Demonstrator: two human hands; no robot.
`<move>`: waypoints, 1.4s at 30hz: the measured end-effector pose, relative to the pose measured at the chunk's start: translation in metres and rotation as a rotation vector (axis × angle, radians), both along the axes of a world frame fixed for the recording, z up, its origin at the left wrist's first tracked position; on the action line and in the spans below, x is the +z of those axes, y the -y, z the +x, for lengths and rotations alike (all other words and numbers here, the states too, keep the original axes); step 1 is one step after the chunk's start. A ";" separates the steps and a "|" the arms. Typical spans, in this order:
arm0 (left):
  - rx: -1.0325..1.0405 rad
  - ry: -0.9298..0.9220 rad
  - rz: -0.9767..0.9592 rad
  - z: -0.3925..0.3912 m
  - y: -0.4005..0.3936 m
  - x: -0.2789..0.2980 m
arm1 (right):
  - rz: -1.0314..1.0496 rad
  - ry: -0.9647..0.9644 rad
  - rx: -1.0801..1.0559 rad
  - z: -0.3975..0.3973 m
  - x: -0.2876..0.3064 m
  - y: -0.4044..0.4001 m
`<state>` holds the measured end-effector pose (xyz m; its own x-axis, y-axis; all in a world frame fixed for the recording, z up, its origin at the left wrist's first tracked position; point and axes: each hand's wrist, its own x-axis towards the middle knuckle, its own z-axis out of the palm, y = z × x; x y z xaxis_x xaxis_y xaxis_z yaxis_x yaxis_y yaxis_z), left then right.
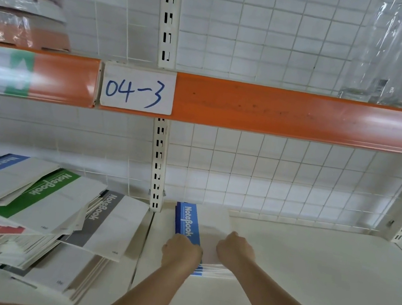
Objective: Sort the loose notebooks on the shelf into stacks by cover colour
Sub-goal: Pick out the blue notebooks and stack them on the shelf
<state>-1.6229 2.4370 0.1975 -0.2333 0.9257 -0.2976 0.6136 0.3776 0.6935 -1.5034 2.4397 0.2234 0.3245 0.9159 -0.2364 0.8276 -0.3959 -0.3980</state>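
Lying under both hands (181, 254): blue notebook stack (211, 230).

- We count two hands: left hand (181, 254), right hand (235, 251).
- We see one blue stack (200, 235).
- We see one loose pile (32, 217); its notebooks overlap beyond counting.
- We count one label (138, 88).

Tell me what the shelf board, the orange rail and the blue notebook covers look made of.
Shelf board: likely cream-painted metal, smooth and matte. Orange rail: glossy, with bright streaks of reflected light; plastic or painted metal, unclear. Blue notebooks: thin printed card or paper, edges stacked in fine layers.
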 end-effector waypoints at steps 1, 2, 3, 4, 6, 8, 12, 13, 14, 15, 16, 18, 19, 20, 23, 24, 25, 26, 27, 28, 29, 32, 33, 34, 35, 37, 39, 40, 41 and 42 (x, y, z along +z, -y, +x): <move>0.012 -0.004 0.000 -0.001 -0.001 -0.001 | 0.004 -0.019 -0.013 0.002 0.000 0.000; 0.020 -0.010 -0.005 -0.001 -0.002 0.000 | 0.003 -0.039 -0.022 0.004 -0.002 -0.001; 0.021 -0.012 -0.008 -0.001 -0.003 -0.001 | -0.001 -0.052 -0.028 0.005 -0.002 -0.002; 0.016 -0.007 -0.013 -0.001 -0.005 0.000 | -0.006 -0.059 -0.028 0.004 -0.001 -0.002; -0.007 0.009 -0.016 -0.003 -0.007 -0.001 | -0.006 -0.060 -0.014 0.001 0.001 -0.002; -0.018 0.031 0.000 -0.008 -0.008 -0.003 | 0.001 -0.062 0.004 0.000 0.001 -0.001; -0.047 0.084 0.025 -0.019 -0.008 -0.003 | -0.013 -0.084 -0.005 0.003 0.003 -0.001; -0.054 0.089 0.019 -0.021 -0.008 -0.001 | -0.021 -0.086 -0.012 0.003 0.004 0.000; -0.059 0.090 0.017 -0.024 -0.007 0.001 | -0.024 -0.064 -0.003 0.001 0.007 0.001; -0.065 0.080 0.023 -0.029 -0.005 0.003 | -0.017 -0.014 0.019 -0.001 0.009 0.002; -0.072 0.053 0.050 -0.037 -0.003 0.007 | 0.002 0.052 0.051 -0.004 0.011 0.002; -0.097 -0.051 0.135 -0.056 0.002 0.019 | 0.050 0.156 0.128 -0.014 0.017 0.004; -0.117 -0.126 0.179 -0.068 0.005 0.027 | 0.070 0.189 0.164 -0.022 0.021 0.005; -0.141 -0.218 0.215 -0.082 0.007 0.036 | 0.081 0.218 0.195 -0.030 0.026 0.006; -0.194 -0.440 0.289 -0.134 0.016 0.067 | 0.112 0.269 0.275 -0.064 0.039 0.006; -0.201 -0.498 0.313 -0.154 0.018 0.078 | 0.127 0.268 0.291 -0.076 0.044 0.008; -0.198 -0.560 0.319 -0.175 0.020 0.087 | 0.144 0.261 0.304 -0.088 0.048 0.008; -0.188 -0.617 0.327 -0.196 0.021 0.096 | 0.164 0.255 0.319 -0.100 0.052 0.009; -0.165 -0.659 0.323 -0.218 0.023 0.103 | 0.185 0.244 0.335 -0.113 0.054 0.009; -0.142 -0.688 0.316 -0.239 0.024 0.110 | 0.209 0.235 0.349 -0.126 0.057 0.010; -0.116 -0.714 0.307 -0.260 0.025 0.117 | 0.234 0.223 0.364 -0.139 0.059 0.011; -0.076 -0.794 0.289 -0.318 0.028 0.130 | 0.305 0.192 0.422 -0.182 0.064 0.011; -0.072 -0.818 0.284 -0.335 0.030 0.133 | 0.318 0.179 0.439 -0.198 0.065 0.012; -0.065 -0.846 0.288 -0.352 0.032 0.135 | 0.324 0.159 0.453 -0.215 0.067 0.013; -0.049 -0.871 0.294 -0.370 0.034 0.136 | 0.324 0.132 0.471 -0.232 0.068 0.013; 0.004 -0.911 0.291 -0.404 0.038 0.137 | 0.314 0.066 0.519 -0.269 0.069 0.013; 0.052 -0.933 0.242 -0.434 0.041 0.135 | 0.293 -0.010 0.546 -0.305 0.071 0.014; 0.067 -0.928 0.209 -0.448 0.043 0.132 | 0.281 -0.053 0.553 -0.323 0.072 0.014; 0.083 -0.902 0.188 -0.460 0.045 0.129 | 0.268 -0.097 0.559 -0.341 0.072 0.013; 0.098 -0.866 0.175 -0.472 0.046 0.124 | 0.250 -0.141 0.559 -0.358 0.073 0.013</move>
<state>-2.0949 2.3908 0.3219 -0.3911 0.9056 0.1641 0.9202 0.3877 0.0536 -1.8616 2.4266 0.2960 -0.2382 0.9712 0.0010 0.8155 0.2006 -0.5429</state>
